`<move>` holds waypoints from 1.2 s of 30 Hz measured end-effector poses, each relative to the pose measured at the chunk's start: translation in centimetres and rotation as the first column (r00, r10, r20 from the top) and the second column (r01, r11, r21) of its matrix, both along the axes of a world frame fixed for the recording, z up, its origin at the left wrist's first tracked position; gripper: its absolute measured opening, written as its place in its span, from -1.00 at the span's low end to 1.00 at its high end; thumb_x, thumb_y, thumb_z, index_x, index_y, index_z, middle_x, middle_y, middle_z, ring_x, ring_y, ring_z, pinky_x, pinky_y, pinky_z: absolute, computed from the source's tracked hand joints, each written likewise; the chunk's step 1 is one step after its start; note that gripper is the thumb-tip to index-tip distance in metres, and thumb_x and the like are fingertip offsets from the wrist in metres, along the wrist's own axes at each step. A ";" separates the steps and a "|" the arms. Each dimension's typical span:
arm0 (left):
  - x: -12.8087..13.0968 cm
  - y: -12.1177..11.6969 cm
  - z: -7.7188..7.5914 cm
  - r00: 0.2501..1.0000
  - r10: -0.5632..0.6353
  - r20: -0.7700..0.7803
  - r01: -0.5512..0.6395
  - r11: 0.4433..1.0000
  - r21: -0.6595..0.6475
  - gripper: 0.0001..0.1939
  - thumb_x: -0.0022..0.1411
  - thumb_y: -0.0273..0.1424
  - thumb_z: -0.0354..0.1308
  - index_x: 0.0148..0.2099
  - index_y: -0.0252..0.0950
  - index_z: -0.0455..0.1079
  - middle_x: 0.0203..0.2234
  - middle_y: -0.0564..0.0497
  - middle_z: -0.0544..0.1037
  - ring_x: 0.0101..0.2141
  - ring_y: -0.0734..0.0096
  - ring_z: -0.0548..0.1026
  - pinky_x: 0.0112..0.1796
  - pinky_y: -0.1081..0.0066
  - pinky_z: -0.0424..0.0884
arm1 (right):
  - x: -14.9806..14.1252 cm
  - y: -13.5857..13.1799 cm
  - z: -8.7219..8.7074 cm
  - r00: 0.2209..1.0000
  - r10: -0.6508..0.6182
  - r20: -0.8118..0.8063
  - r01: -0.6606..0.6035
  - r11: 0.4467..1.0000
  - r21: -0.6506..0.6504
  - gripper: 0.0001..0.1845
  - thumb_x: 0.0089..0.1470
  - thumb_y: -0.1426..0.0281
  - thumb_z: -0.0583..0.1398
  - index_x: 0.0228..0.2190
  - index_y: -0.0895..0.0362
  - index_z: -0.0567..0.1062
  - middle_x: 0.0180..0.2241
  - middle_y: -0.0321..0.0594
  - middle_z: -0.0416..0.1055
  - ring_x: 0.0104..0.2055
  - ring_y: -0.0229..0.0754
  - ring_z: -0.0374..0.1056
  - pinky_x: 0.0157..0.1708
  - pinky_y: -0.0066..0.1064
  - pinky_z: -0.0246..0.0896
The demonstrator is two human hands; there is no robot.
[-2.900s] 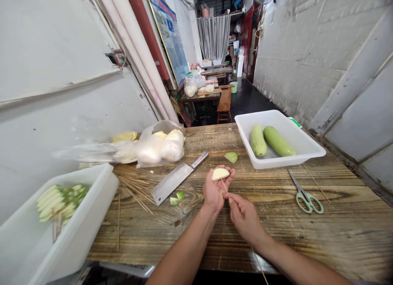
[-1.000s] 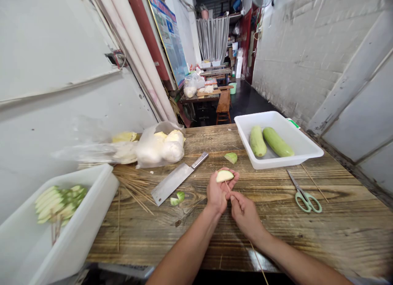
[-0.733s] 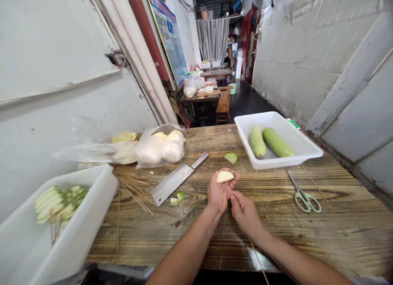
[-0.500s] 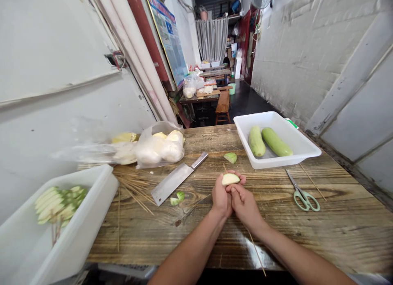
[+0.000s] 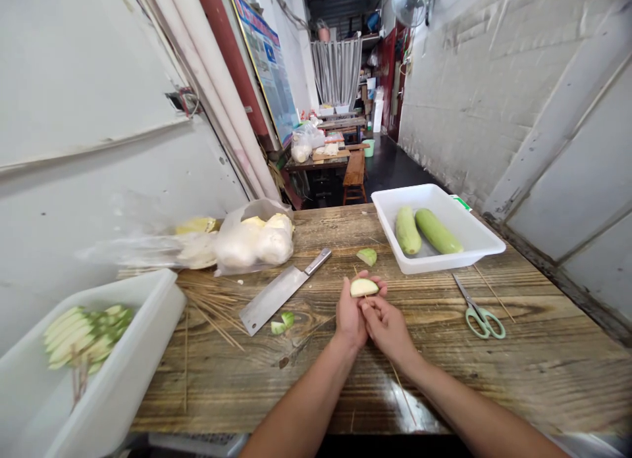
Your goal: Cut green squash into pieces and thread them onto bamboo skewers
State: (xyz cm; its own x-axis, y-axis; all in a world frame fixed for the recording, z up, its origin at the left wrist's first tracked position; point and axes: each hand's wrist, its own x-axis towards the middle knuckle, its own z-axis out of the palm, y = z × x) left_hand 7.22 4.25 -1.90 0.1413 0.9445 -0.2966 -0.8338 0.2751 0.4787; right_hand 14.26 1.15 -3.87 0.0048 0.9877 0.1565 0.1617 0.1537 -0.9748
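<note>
My left hand is closed around a pale half-round slice of zucchini-like squash with a green rind edge. A thin bamboo skewer runs through the slice. Its tip pokes out beyond the far side, and its long tail slants back toward the table's near edge. Just below the slice, my right hand pinches the skewer between thumb and fingers. Beyond both hands lies a green squash end piece. To their left rest a cleaver and small green offcuts.
A white tray with two whole squashes stands at the back right, near green-handled scissors. Loose skewers and a plastic bag of pale vegetables lie left. A white bin at far left holds skewered slices.
The skewer's tail end has drawn up closer to my right hand, while both hands keep their grip. The whole view has shifted slightly.
</note>
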 end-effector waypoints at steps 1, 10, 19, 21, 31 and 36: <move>-0.1 0.1 0.0 1.000 -0.006 0.013 0.006 1.000 -0.007 -0.61 0.26 -0.17 -0.14 -0.15 -0.35 0.34 -0.34 -0.14 0.52 -0.20 0.21 0.49 -0.12 0.16 0.37 | 0.1 0.1 0.0 1.000 0.017 -0.005 -0.017 1.000 -0.014 -0.79 0.04 0.30 0.06 -0.44 0.17 0.41 -0.60 -0.31 0.35 -0.61 -0.30 0.21 -0.58 -0.51 0.06; 0.3 -0.2 0.0 0.998 -0.065 0.013 0.065 0.998 0.015 -0.64 0.27 -0.24 -0.15 -0.08 -0.33 0.33 -0.31 -0.11 0.52 -0.19 0.25 0.49 -0.07 0.19 0.34 | 0.9 0.8 -0.1 1.000 -0.025 0.006 0.025 1.000 0.015 -0.71 0.05 0.28 0.06 -0.64 0.10 0.22 -0.75 -0.42 0.15 -0.69 -0.35 0.04 -0.64 -0.52 -0.05; -1.6 1.3 -0.8 0.999 0.029 0.012 -0.029 1.000 -0.009 -0.62 0.23 -0.24 -0.10 -0.24 -0.45 0.38 -0.35 -0.23 0.52 -0.29 0.21 0.52 -0.18 0.21 0.41 | 0.5 0.1 -0.5 0.991 0.131 0.027 -0.128 0.987 -0.098 -0.74 0.06 0.32 -0.01 -0.61 0.09 0.26 -0.80 -0.44 0.16 -0.75 -0.34 0.05 -0.68 -0.52 -0.05; -1.8 1.4 -0.7 0.999 0.041 -0.024 -0.041 0.999 -0.020 -0.60 0.23 -0.18 -0.06 -0.22 -0.45 0.38 -0.36 -0.22 0.52 -0.32 0.24 0.52 -0.22 0.26 0.43 | 0.5 0.0 -0.5 0.987 0.145 0.064 -0.138 0.985 -0.104 -0.75 0.07 0.34 -0.02 -0.59 0.10 0.29 -0.79 -0.42 0.18 -0.73 -0.33 0.08 -0.66 -0.52 -0.03; -1.0 1.2 -1.3 0.994 0.076 -0.076 -0.072 0.995 0.063 -0.59 0.28 -0.19 -0.13 -0.26 -0.41 0.40 -0.41 -0.14 0.51 -0.36 0.35 0.50 -0.21 0.30 0.42 | 0.5 -0.3 0.0 0.984 0.035 0.173 -0.044 0.998 0.047 -0.74 0.05 0.39 -0.02 -0.64 0.09 0.27 -0.74 -0.38 0.18 -0.64 -0.28 0.10 -0.61 -0.50 -0.02; -0.3 0.7 -1.2 0.990 0.017 -0.137 -0.008 0.997 0.072 -0.58 0.27 -0.17 -0.13 -0.25 -0.41 0.39 -0.46 -0.11 0.50 -0.40 0.34 0.50 -0.27 0.31 0.42 | 0.6 0.2 0.0 0.986 0.000 0.165 -0.009 0.998 0.055 -0.72 0.03 0.37 -0.01 -0.66 0.10 0.29 -0.74 -0.36 0.21 -0.63 -0.28 0.13 -0.59 -0.49 0.00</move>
State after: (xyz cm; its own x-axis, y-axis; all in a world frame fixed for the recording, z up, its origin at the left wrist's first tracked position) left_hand 6.90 4.91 -3.14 0.0919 0.9654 -0.2441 -0.7621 0.2260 0.6068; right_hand 14.87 1.40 -3.88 -0.0299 0.9774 0.2093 0.3189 0.2077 -0.9247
